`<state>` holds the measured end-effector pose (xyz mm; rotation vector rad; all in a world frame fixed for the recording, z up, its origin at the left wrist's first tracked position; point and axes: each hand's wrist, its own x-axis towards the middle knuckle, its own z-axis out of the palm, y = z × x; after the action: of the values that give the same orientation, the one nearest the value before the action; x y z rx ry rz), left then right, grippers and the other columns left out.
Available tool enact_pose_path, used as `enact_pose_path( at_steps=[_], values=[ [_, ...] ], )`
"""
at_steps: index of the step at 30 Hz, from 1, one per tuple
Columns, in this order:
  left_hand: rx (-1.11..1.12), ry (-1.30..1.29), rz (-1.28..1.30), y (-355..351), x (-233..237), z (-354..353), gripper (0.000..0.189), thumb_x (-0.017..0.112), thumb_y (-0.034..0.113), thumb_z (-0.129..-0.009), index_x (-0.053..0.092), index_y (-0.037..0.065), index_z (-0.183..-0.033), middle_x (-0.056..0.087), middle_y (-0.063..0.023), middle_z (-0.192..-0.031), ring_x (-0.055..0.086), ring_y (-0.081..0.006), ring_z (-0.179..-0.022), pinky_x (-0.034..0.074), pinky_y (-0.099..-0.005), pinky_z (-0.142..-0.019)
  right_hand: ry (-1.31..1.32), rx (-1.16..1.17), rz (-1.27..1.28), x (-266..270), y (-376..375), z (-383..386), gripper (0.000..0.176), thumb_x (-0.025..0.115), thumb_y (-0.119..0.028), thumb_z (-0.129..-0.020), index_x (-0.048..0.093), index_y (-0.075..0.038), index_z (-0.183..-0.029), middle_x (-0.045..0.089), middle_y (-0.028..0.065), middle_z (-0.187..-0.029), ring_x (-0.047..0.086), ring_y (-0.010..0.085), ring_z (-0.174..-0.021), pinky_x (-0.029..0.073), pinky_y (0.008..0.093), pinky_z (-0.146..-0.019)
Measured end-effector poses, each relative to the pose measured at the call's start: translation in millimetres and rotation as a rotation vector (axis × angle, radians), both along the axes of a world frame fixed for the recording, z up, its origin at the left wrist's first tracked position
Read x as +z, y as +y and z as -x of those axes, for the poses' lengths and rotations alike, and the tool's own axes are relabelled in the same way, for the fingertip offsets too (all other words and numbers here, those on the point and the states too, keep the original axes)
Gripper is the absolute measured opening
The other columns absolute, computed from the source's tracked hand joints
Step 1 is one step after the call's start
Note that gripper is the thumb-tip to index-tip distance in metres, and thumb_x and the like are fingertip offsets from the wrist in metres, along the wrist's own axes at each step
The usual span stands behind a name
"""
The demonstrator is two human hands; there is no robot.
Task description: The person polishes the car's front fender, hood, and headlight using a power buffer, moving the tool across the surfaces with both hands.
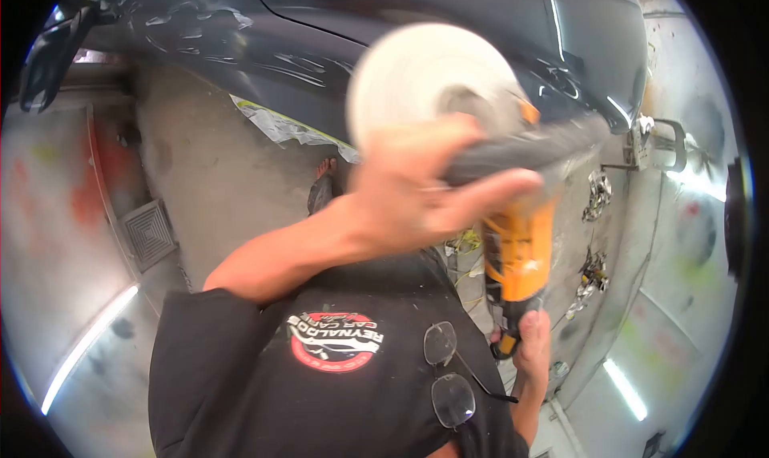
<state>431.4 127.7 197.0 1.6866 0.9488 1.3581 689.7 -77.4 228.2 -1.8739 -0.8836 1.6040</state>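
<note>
An orange and black polisher (519, 246) with a round white pad (400, 73) is held up in front of my body, blurred by motion. My left hand (416, 181) is closed around its black front handle (553, 147), thumb stretched along it. At the rear end of the tool, my right hand (535, 342) grips the black end of the body. Behind the pad is the glossy dark car (320, 33), which the pad overlaps in this view. The pad's face is turned upward toward the camera.
Clear masking sheet and yellow-green tape (276, 125) run along the car's lower edge. Crumpled foil-like bundles (594, 274) lie on the floor to the right. A floor grate (146, 235) is at left. Spectacles (450, 378) hang on my black shirt. Paint-marked walls with light tubes (625, 390) stand around.
</note>
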Motion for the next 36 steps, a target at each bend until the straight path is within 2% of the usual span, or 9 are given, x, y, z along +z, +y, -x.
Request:
enact_pose_path(
  at_steps=[4,7,10,17,22,25,28,32,36],
  values=[
    [0.343,0.082,0.061,-25,-12,129,0.041,0.069,0.032,-0.094,0.063,-0.007,-0.106,0.066,-0.0128,-0.084,0.065,-0.0206,-0.075,0.054,-0.0329,-0.071,0.187,0.192,-0.045,-20,66,78,0.059,0.065,-0.05,-0.094,0.057,0.002,-0.121,0.066,0.0061,-0.093,0.06,0.012,-0.078,0.051,0.0287,-0.071],
    [0.258,-0.116,-0.017,-15,-10,196,0.049,0.057,0.039,-0.102,0.042,0.007,-0.069,0.038,-0.0016,-0.063,0.036,-0.013,-0.059,0.032,-0.0296,-0.057,0.244,0.3,-0.13,-46,101,126,0.057,0.068,-0.049,-0.092,0.059,0.001,-0.119,0.067,0.0078,-0.092,0.062,0.0147,-0.086,0.051,0.0324,-0.079],
    [0.289,-0.032,0.006,-21,0,222,0.054,0.053,0.043,-0.103,0.026,0.012,-0.067,0.03,0.0,-0.06,0.025,-0.0141,-0.059,0.024,-0.0315,-0.06,0.268,0.315,-0.129,-66,105,147,0.057,0.07,-0.05,-0.09,0.061,0.0,-0.116,0.068,0.0094,-0.09,0.063,0.0164,-0.085,0.051,0.0335,-0.079],
    [0.312,0.042,0.078,-38,-12,140,0.06,0.058,0.057,-0.096,0.051,0.001,-0.076,0.044,-0.001,-0.067,0.039,-0.0104,-0.062,0.038,-0.0293,-0.066,0.178,0.173,-0.116,-69,54,92,0.064,0.071,-0.055,-0.087,0.06,0.003,-0.115,0.068,0.0104,-0.093,0.063,0.0167,-0.084,0.051,0.0336,-0.079],
    [0.034,0.315,-0.071,-58,-38,52,0.052,0.075,0.037,-0.088,0.056,-0.004,-0.114,0.066,-0.0131,-0.093,0.061,-0.0199,-0.073,0.049,-0.0338,-0.066,0.143,-0.018,-0.061,-78,-22,11,0.065,0.068,-0.056,-0.089,0.059,0.002,-0.117,0.067,0.0059,-0.097,0.061,0.0136,-0.084,0.05,0.0309,-0.077],
    [-0.161,0.268,-0.107,-49,-24,-27,0.04,0.085,0.033,-0.076,0.06,0.001,-0.078,0.055,-0.0088,-0.06,0.053,-0.0217,-0.048,0.041,-0.032,-0.048,0.178,-0.163,-0.047,-96,-76,-19,0.069,0.066,-0.061,-0.089,0.059,0.003,-0.115,0.066,0.0051,-0.093,0.062,0.0129,-0.08,0.051,0.0287,-0.072],
    [-0.277,0.312,-0.056,-50,-23,-68,0.039,0.088,0.031,-0.072,0.06,0.004,-0.073,0.056,-0.0069,-0.061,0.054,-0.021,-0.05,0.041,-0.0322,-0.048,0.195,-0.302,-0.036,-97,-99,-29,0.072,0.066,-0.065,-0.087,0.06,0.003,-0.112,0.066,0.0059,-0.09,0.062,0.0132,-0.075,0.052,0.028,-0.066],
    [-0.244,0.333,-0.099,-60,-25,-55,0.04,0.087,0.033,-0.074,0.06,0.004,-0.072,0.056,-0.0088,-0.06,0.055,-0.022,-0.05,0.042,-0.0327,-0.049,0.221,-0.253,-0.053,-100,-103,-28,0.073,0.066,-0.064,-0.087,0.059,0.004,-0.113,0.066,0.0073,-0.091,0.062,0.0135,-0.076,0.053,0.0291,-0.068],
    [0.074,0.421,-0.187,-84,-44,39,0.054,0.073,0.045,-0.087,0.061,-0.004,-0.104,0.067,-0.0159,-0.089,0.065,-0.0242,-0.076,0.051,-0.0342,-0.069,0.213,-0.092,-0.118,-100,-59,13,0.07,0.069,-0.057,-0.089,0.058,0.005,-0.119,0.067,0.0063,-0.096,0.059,0.0134,-0.085,0.05,0.0304,-0.078]
  ],
)
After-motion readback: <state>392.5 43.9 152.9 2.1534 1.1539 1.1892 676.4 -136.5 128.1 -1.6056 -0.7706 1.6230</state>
